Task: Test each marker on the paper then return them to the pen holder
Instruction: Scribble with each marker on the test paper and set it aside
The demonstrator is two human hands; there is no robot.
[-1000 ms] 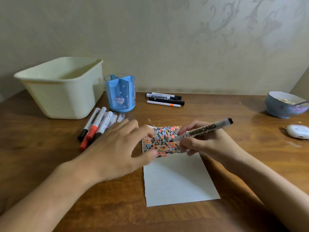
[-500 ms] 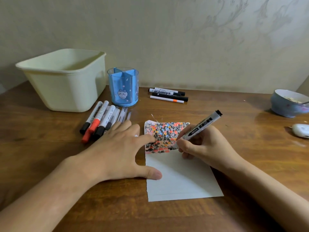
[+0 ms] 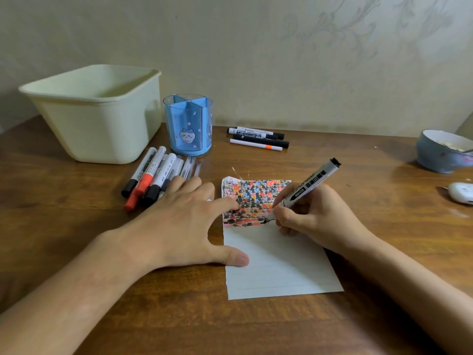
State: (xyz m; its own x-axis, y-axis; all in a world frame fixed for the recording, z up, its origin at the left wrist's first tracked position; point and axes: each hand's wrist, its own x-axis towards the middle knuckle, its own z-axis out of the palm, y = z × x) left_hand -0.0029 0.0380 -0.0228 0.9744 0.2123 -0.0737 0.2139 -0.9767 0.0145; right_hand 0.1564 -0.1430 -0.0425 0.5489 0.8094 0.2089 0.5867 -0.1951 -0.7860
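Note:
A white sheet of paper (image 3: pixel 276 265) lies on the wooden table, its top part covered with black, red, orange and blue scribbles. My right hand (image 3: pixel 317 216) grips a black whiteboard marker (image 3: pixel 311 184), tip down on the lower edge of the scribbles. My left hand (image 3: pixel 184 224) lies flat with spread fingers, pressing the paper's left edge with thumb and forefinger. The blue pen holder (image 3: pixel 189 124) with a cat picture stands behind, with no markers showing in it. Several markers (image 3: pixel 151 175) lie beside my left hand; three more markers (image 3: pixel 258 139) lie further back.
A cream plastic bin (image 3: pixel 94 111) stands at the back left against the wall. A blue bowl (image 3: pixel 442 152) with a spoon sits at the right edge, and a small white object (image 3: pixel 460 192) lies in front of it.
My right hand has tipped the marker from nearly level to upright and brought its tip down onto the paper. My left hand has flattened onto the paper's left edge.

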